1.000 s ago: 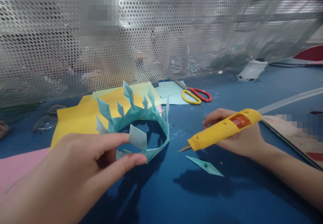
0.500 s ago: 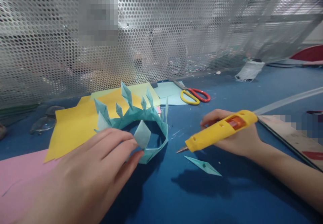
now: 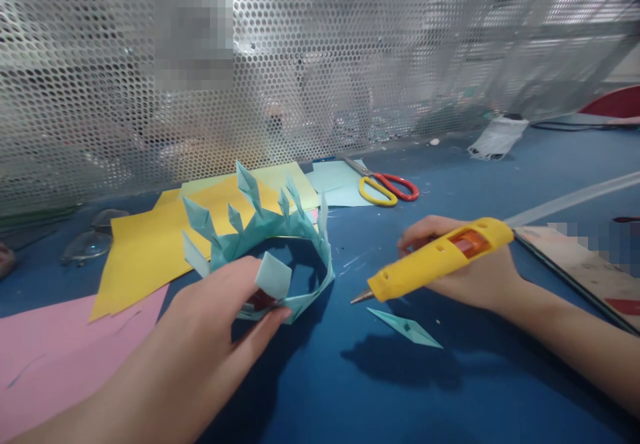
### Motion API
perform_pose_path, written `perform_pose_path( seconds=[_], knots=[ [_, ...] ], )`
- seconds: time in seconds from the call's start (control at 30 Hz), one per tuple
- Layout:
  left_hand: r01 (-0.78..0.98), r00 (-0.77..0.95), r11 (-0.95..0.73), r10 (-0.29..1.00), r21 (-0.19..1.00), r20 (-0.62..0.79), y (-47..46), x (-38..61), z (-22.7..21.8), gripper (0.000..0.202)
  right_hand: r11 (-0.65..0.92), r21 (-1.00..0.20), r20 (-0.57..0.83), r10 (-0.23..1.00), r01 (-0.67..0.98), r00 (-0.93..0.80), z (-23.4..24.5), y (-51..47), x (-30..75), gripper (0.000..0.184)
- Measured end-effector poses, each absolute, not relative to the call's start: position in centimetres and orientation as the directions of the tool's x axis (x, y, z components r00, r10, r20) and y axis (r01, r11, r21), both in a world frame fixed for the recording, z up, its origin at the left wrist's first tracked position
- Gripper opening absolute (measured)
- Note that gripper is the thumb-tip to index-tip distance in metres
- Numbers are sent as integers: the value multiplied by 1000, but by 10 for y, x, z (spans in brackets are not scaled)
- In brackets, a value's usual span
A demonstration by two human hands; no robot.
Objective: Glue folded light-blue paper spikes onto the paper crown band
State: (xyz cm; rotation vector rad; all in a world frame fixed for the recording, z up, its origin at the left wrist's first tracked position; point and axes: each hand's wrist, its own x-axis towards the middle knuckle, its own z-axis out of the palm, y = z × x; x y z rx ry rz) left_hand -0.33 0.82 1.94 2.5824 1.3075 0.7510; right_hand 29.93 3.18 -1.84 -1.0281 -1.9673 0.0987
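Observation:
A light-blue paper crown (image 3: 313, 297) with folded diamond-shaped points stands on the blue table. My left hand (image 3: 200, 324) pinches its near band, thumb outside and fingers reaching inside, beside a pale diamond point (image 3: 273, 276). In my right hand (image 3: 465, 271) is a yellow glue gun (image 3: 425, 267), its metal nozzle aimed left and down, held above the tabletop. Below the nozzle lies a loose folded paper diamond (image 3: 405, 328) with a dark spot in its middle. The fingers of my right hand are partly hidden behind the glue gun.
Yellow paper sheets (image 3: 145, 251) and a pink sheet (image 3: 65, 357) lie at left, near eyeglasses (image 3: 87, 247). Scissors (image 3: 380, 191) rest by pale-blue paper (image 3: 335, 184). A perforated metal screen (image 3: 325, 51) borders the back. A tablet-like flat object (image 3: 565, 257) sits at right.
My left hand has shifted from the near diamond point down onto the crown's band, fingers now inside the ring. That point leans differently. The right hand and glue gun have hardly moved.

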Motion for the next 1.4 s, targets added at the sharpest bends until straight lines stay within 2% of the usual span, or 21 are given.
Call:
perform_pose_path(
  seconds=[0.57, 0.7, 0.83, 1.1, 1.4],
  knots=[
    [686, 518, -620, 783, 380, 343, 10, 1, 22, 15, 636, -433, 652, 710, 638, -266, -19, 31, 299, 6],
    [707, 476, -595, 800, 381, 365, 9, 1, 23, 11, 639, -426, 656, 705, 640, -268, -19, 30, 299, 5],
    [741, 422, -521, 852, 424, 309, 8, 1, 19, 10, 646, -420, 665, 697, 637, -268, -21, 30, 300, 6],
    [783, 324, -435, 895, 445, 305, 11, 6, 14, 23, 650, -416, 667, 693, 636, -272, -21, 31, 299, 9],
    [711, 408, -528, 848, 465, 339, 10, -1, 18, 8, 651, -411, 672, 689, 638, -271, -20, 32, 299, 8]
  ],
)
